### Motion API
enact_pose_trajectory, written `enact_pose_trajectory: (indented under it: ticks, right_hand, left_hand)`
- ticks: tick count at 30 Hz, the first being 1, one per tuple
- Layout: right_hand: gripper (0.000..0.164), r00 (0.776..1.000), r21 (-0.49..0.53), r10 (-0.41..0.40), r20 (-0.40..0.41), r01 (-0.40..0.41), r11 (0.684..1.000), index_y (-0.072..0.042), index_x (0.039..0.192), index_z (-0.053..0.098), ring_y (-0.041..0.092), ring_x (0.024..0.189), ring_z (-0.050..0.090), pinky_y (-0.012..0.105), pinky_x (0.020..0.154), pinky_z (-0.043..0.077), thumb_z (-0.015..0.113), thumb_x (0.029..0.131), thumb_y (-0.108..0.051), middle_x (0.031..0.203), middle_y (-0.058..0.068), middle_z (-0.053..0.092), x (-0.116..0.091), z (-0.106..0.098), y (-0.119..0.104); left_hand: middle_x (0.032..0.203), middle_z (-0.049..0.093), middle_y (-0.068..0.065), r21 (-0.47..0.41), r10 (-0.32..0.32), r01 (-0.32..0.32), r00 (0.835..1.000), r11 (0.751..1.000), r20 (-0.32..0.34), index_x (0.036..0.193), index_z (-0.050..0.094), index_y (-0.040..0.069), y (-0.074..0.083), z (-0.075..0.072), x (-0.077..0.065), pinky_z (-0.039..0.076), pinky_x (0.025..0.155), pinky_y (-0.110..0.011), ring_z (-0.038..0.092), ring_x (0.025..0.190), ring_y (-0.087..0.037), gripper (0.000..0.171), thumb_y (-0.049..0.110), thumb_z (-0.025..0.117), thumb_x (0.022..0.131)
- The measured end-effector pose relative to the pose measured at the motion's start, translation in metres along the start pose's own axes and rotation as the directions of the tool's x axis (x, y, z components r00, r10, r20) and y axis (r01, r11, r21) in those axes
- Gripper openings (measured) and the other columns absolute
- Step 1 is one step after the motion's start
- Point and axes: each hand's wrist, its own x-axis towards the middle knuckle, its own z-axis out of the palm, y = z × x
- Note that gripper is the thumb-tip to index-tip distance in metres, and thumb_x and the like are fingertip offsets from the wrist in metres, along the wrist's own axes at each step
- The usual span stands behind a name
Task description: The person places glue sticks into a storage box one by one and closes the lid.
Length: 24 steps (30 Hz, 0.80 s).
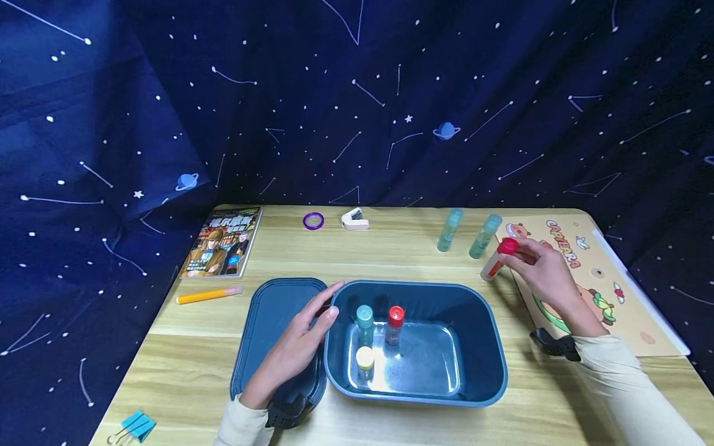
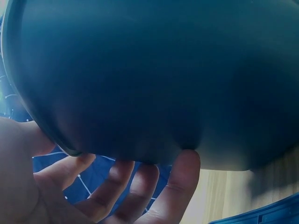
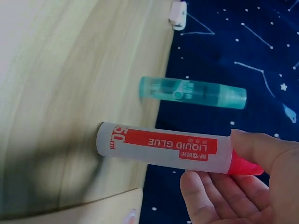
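Note:
My right hand point(image 1: 549, 279) pinches the red cap of a liquid glue bottle point(image 3: 163, 147), which leans over the table at the right; whether its base touches the wood I cannot tell. Two teal glue bottles point(image 1: 449, 230) stand just behind it. A deep blue plastic box point(image 1: 485, 347) sits in the middle. Against its left wall rest the extended fingers of my left hand point(image 1: 292, 350), with the thumb near the rim. Inside the box, toward the left, stand a green-capped bottle point(image 1: 365, 325), a red-capped bottle point(image 1: 395, 325) and a yellow-capped bottle point(image 1: 365, 365).
A blue lid point(image 1: 281, 303) lies left of the box, partly under my left arm. Farther left are a book point(image 1: 223, 243), an orange pen-like stick point(image 1: 209, 295) and blue binder clips point(image 1: 137, 425). A purple ring point(image 1: 313, 221), a white gadget point(image 1: 354, 220) and a capybara folder point(image 1: 602, 285) lie around.

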Motion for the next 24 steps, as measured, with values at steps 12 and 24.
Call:
enact_pose_trajectory:
  ticks: [12,24]
  right_hand:
    - [0.049,0.992,-0.076,-0.083,-0.098,0.076,0.994,-0.005,0.137,0.064,-0.026,0.079,0.052,0.001,0.066,0.044,0.073,0.098,-0.033,0.118,0.027,0.073,-0.022,-0.047,-0.068]
    - [0.044,0.949,0.088,-0.314,0.028,0.31,0.947,-0.01,0.128,0.071,-0.003,0.085,0.072,0.009,0.074,0.056,0.082,0.087,-0.003,0.11,-0.02,0.073,-0.068,-0.046,-0.141]
  left_hand:
    - [0.166,0.041,-0.003,-0.002,-0.024,0.024,1.0,1.0,0.003,0.159,0.041,0.031,0.0,0.0,0.0,0.03,0.123,-0.063,0.039,0.153,-0.031,0.047,0.035,0.044,0.112]
    - [0.166,0.04,-0.004,-0.007,-0.025,0.025,1.0,1.0,0.007,0.159,0.04,0.029,0.002,0.0,-0.001,0.028,0.124,-0.063,0.036,0.155,-0.032,0.047,0.033,0.044,0.112]
